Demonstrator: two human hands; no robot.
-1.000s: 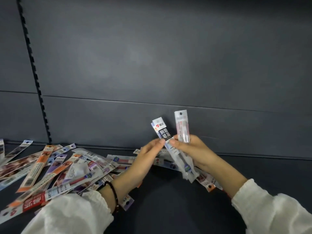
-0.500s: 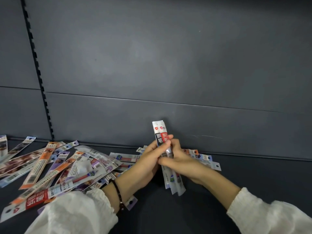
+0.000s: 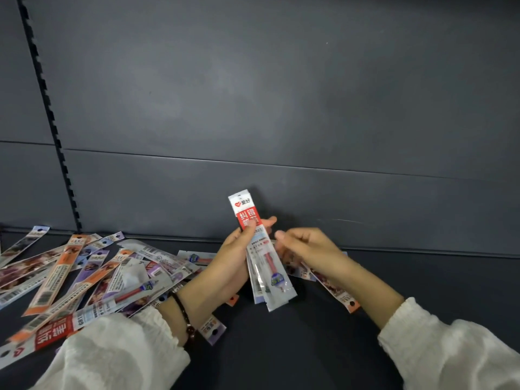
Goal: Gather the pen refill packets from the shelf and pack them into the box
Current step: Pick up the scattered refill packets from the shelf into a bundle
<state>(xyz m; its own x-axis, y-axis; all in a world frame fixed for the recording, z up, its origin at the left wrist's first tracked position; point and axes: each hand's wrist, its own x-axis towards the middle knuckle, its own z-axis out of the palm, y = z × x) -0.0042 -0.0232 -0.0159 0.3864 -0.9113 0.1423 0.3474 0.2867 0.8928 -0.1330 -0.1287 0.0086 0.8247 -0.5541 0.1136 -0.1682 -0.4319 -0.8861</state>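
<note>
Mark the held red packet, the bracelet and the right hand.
red packet (image 3: 247, 214): head view, on its red label.
bracelet (image 3: 182, 312): head view, on the beads at the wrist.
right hand (image 3: 308, 246): head view, on the back of the hand.

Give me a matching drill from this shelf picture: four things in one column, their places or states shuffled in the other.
Things:
1. left hand
2. right hand
3. bracelet
4. loose packets

Places or states:
A. strewn over the left part of the shelf
B. just right of the packet bundle
C. grips the packet bundle, top end up
D. around a wrist

Pairs: 1-C, 2-B, 3-D, 4-A
</note>
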